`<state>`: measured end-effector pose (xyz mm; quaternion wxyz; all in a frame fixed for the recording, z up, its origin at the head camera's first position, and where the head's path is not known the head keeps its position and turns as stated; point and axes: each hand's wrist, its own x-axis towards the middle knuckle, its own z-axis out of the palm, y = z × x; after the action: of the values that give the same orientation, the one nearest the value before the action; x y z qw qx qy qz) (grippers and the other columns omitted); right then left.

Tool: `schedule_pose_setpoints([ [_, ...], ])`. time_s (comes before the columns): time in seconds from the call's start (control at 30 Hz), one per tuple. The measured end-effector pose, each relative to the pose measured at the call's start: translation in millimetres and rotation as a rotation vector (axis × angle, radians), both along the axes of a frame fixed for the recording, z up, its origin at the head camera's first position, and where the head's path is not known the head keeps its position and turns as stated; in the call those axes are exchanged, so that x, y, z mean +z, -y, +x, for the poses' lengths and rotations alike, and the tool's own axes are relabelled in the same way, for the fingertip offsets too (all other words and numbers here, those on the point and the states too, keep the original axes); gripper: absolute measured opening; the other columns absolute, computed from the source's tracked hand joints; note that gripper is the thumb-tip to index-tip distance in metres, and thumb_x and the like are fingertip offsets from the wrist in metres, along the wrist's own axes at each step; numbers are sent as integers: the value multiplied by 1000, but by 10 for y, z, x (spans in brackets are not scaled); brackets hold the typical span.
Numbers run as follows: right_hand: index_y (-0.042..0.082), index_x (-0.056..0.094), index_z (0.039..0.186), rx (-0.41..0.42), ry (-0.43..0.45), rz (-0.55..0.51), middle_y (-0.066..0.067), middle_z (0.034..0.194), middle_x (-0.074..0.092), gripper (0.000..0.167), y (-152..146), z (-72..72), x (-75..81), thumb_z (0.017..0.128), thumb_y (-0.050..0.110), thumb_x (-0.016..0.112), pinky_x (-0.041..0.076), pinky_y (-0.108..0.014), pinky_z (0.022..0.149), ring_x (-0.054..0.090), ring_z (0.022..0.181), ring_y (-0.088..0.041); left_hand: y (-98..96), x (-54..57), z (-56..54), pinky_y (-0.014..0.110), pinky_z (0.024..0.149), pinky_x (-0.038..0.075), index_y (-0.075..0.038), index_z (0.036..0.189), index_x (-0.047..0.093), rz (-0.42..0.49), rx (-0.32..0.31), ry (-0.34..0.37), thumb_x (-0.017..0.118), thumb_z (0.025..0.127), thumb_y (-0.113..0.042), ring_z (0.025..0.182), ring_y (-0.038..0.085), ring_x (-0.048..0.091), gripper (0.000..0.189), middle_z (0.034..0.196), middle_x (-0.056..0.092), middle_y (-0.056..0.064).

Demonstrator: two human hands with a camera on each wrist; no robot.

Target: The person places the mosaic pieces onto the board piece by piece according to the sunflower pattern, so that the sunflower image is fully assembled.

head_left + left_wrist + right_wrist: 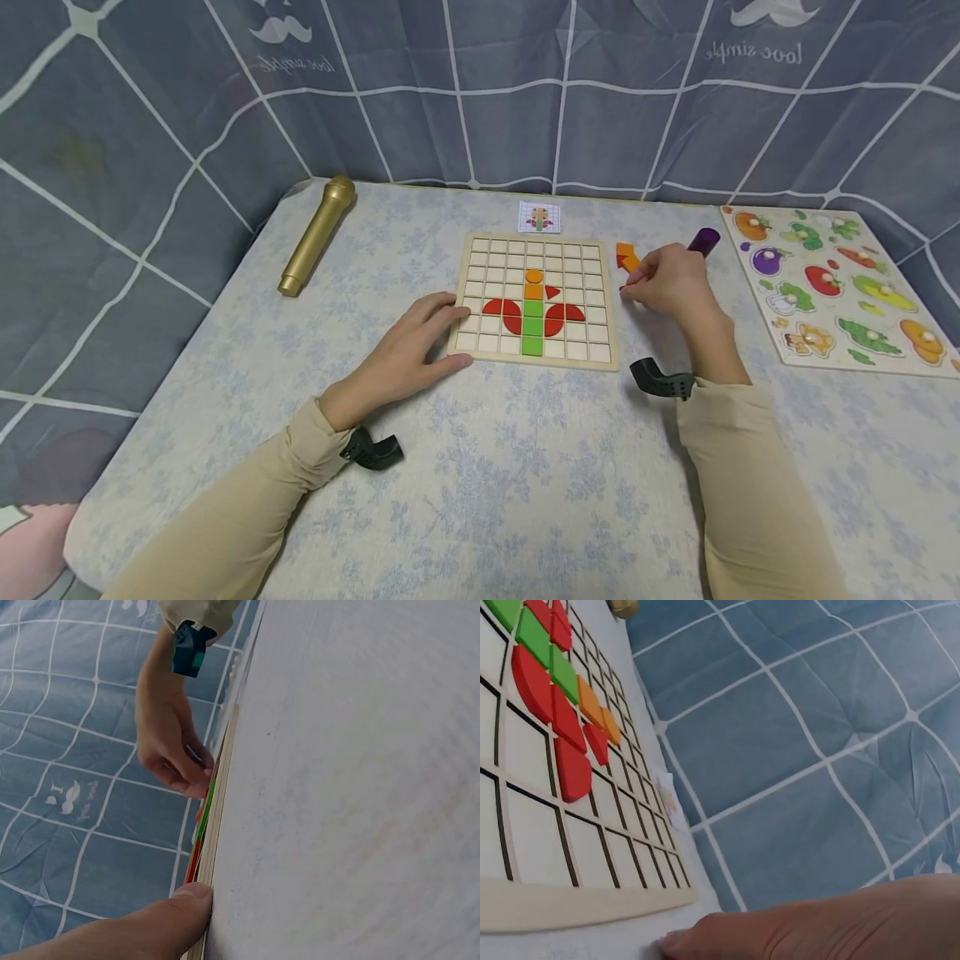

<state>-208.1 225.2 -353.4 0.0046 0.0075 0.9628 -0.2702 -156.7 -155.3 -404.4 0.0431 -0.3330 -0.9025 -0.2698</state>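
Observation:
A wooden grid board (480,342) lies on the table, bearing a flower-like pattern of green squares (532,317), red rounded pieces (565,313), an orange square (533,291) and an orange circle (533,276). One red triangle (552,292) sits right of the orange square. My left hand (401,350) rests at the board's left edge, fingers extended, its thumb (191,892) touching the near side in the left wrist view. Right of the board, my right hand (671,283) pinches a small red piece (623,288), mostly hidden by the fingertips. Loose orange pieces (626,252) lie just beyond it.
A small pattern card (539,217) lies behind the board. At the far left is a gold microphone-shaped object (318,237). A purple cylinder (704,242) lies behind my right hand, and a vegetable puzzle board (817,325) is farther right. A grid-patterned cloth (510,133) hangs behind the table.

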Motion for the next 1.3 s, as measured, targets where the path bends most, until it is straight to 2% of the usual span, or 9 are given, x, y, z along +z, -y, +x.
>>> schedule_pose_setpoints([
  [0.07,0,77,86,22,-40,-22,-6,72,72,18,51,11,-2,86,17,84,44,-34,64,60,80,-27,2,-5,-1,51,117,43,-6,146,58,-1,1,4,79,97,-36,145,33,45,62,154,49,18],
  [0.17,2,78,88,69,-82,-85,-9,75,74,15,179,20,-3,88,17,82,46,-40,79,62,76,-25,-1,-10,0,51,117,43,-6,146,57,-5,3,9,79,96,-36,145,32,45,62,154,48,18],
  [0.3,2,77,90,140,-115,-139,-13,81,75,14,438,17,-17,89,15,81,39,-47,97,64,78,-25,-15,-21,-1,50,117,43,-7,146,57,-9,5,12,79,96,-36,145,31,45,63,155,48,17],
  [0.43,2,76,90,178,-130,-145,-14,83,75,13,729,11,-38,89,14,83,46,-43,92,67,80,-28,-25,-35,9,51,117,43,-7,146,57,-8,7,15,79,97,-36,145,32,45,62,155,48,18],
  [0.53,2,76,91,209,-134,-136,-12,84,74,13,928,-2,-64,89,13,83,51,-39,81,67,81,-27,-18,-45,19,52,118,43,-6,146,58,-8,15,15,78,97,-36,146,33,44,61,155,48,19],
  [0.7,4,75,92,239,-126,-112,-10,85,73,14,1164,-13,-126,90,15,84,54,-37,77,66,81,-25,1,-51,18,51,118,42,-6,146,58,-9,18,14,78,97,-37,146,33,44,61,155,48,19],
  [0.83,6,76,92,243,-149,-102,-8,84,74,14,1238,-22,-197,90,17,84,55,-37,76,66,80,-23,-2,-41,14,50,118,43,-6,146,58,-6,8,13,78,97,-36,146,32,45,61,154,48,18],
  [1.13,7,79,83,227,-258,-135,-6,75,70,12,1278,-33,-307,90,15,84,49,-34,70,63,72,-22,0,-32,5,49,117,44,-5,146,57,8,-15,-12,79,96,-37,145,32,46,63,154,48,19],
  [1.3,4,77,83,205,-304,-165,-8,73,71,13,1337,-59,-320,91,13,81,50,-38,74,64,70,-24,22,-14,-5,49,118,43,-5,146,57,7,-5,-22,80,96,-37,145,32,45,63,154,48,19],
])
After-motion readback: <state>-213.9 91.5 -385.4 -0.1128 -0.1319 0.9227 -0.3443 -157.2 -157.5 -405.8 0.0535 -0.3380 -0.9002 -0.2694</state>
